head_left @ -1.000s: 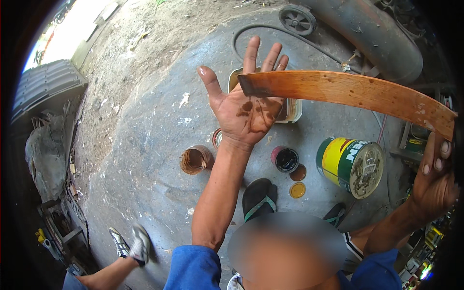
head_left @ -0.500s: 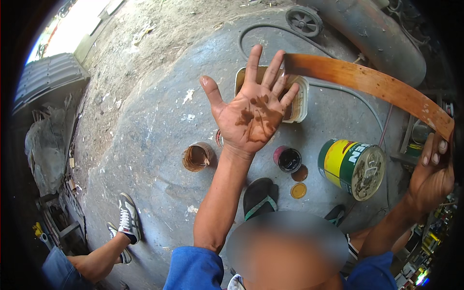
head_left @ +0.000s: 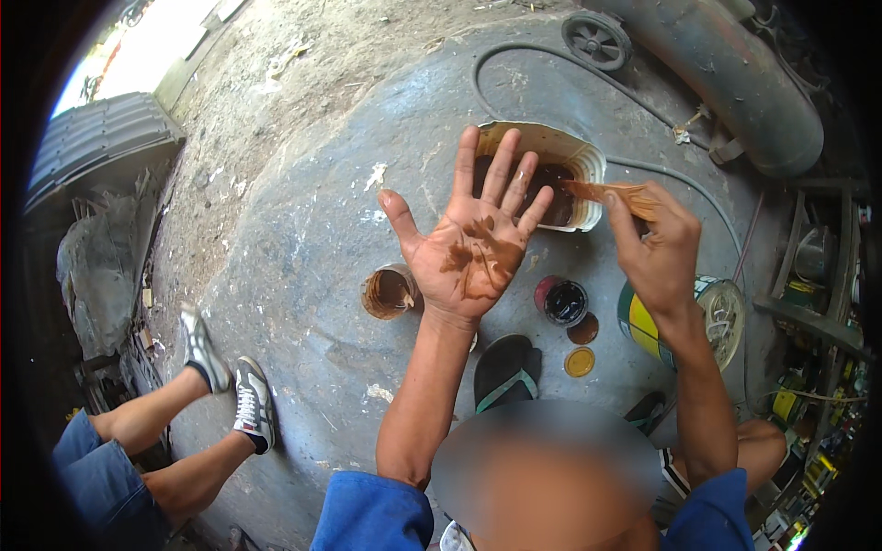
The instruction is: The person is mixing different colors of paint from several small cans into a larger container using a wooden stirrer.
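My left hand (head_left: 473,243) is held palm up with its fingers spread, and wet brown stains mark the palm. Nothing is gripped in it. My right hand (head_left: 657,243) pinches a flat orange-brown wooden strip (head_left: 616,191), seen nearly end-on, its tip over a cut-open pale plastic container (head_left: 593,174). Dark brown liquid lies in that container, partly hidden behind my left fingers. Left of my left wrist stands a brown-smeared can (head_left: 386,292). Below my right hand's side are a small open can of dark stuff (head_left: 562,301) and a yellow round lid (head_left: 579,361).
A green and yellow paint can (head_left: 717,317) lies partly behind my right forearm. A hose (head_left: 551,57) runs past a wheel (head_left: 596,41) and a large metal tank (head_left: 744,92). Another person's sneakers (head_left: 254,404) are at the left. A sandal (head_left: 507,372) shows low in the middle.
My right hand has come in from the far right, bringing the wooden strip down to the container. My left hand stays open, slightly lower. The other person's legs have come further into view.
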Demonstrator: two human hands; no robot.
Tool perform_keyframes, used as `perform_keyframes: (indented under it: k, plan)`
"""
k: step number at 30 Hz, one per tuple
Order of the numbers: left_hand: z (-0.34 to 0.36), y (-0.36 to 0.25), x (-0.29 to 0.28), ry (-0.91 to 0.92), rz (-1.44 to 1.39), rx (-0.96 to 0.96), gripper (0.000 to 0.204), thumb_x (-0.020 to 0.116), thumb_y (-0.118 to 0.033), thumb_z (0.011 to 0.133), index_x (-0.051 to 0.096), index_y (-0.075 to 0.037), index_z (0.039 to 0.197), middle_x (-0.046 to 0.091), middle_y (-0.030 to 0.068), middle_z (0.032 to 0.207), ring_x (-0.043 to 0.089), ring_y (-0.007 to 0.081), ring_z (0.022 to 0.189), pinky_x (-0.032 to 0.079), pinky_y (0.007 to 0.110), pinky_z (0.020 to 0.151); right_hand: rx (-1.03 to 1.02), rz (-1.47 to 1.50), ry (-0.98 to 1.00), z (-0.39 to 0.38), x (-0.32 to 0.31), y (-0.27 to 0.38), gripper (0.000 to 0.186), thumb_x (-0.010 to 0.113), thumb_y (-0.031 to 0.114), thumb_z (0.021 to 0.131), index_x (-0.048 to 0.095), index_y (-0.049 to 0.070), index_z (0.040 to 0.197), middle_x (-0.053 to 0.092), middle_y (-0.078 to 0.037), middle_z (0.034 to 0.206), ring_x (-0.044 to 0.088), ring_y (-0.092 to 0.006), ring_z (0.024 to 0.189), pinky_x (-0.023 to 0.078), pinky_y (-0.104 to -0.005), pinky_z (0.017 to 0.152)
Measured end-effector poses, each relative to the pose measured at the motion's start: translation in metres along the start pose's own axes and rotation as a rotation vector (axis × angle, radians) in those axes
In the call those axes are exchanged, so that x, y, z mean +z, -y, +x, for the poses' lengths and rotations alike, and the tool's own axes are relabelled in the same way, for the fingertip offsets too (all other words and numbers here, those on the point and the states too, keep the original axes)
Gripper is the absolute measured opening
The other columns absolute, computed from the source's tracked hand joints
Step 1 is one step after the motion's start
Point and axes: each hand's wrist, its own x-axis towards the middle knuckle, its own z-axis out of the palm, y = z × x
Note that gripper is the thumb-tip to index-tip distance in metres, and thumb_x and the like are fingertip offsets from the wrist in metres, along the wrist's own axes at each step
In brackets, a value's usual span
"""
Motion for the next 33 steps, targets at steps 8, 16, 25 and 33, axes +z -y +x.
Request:
perform_keyframes:
  k: [8, 16, 25, 33]
  plan:
    - [-0.024, -0.005, 0.005, -0.05, -0.04, 0.009, 0.107, 0.048, -0.085, 0.1, 0.02, -0.016, 0.177, 0.017, 0.0234, 0.182, 0.02, 0.0438, 0.167, 0.018, 0.066, 0.135, -0.054, 0.078, -0.038, 0.016, 0.016, 0.008, 0.01, 0.072, 0.003, 0.1, 0.077, -0.005, 0.098, 0.072, -0.017, 0.085, 0.075, -0.031, 0.073, 0.055, -0.0421, 0.065]
    - [-0.082, -0.035, 0.002, -0.298, 0.872, 0.113, 0.075, 0.04, -0.057, 0.117, 0.035, -0.001, 0.166, 0.051, 0.026, 0.162, 0.057, 0.0345, 0.146, 0.051, 0.045, 0.12, 0.011, 0.01, 0.018, 0.009, 0.021, 0.017, 0.013, 0.075, 0.008, 0.098, 0.077, -0.004, 0.093, 0.072, -0.02, 0.084, 0.072, -0.0375, 0.072, 0.054, -0.0439, 0.065]
    - [-0.101, -0.029, 0.004, -0.545, 1.296, 0.1, 0.043, 0.058, -0.023, 0.115, 0.053, -0.001, 0.151, 0.068, 0.0131, 0.132, 0.069, 0.0155, 0.111, 0.056, 0.029, 0.096, -0.037, -0.028, -0.037, 0.016, 0.019, 0.005, 0.012, 0.074, 0.008, 0.099, 0.075, -0.003, 0.094, 0.07, -0.02, 0.085, 0.072, -0.0383, 0.075, 0.054, -0.0443, 0.066]
    - [-0.176, -0.036, -0.011, -0.576, 1.82, 0.203, 0.042, 0.074, -0.005, 0.101, 0.059, -0.001, 0.141, 0.071, 0.0083, 0.118, 0.069, 0.0161, 0.099, 0.057, 0.03, 0.086, 0.023, 0.118, 0.013, 0.012, 0.029, 0.022, 0.016, 0.075, 0.008, 0.097, 0.071, -0.004, 0.089, 0.068, -0.02, 0.082, 0.07, -0.0383, 0.072, 0.052, -0.0448, 0.064]
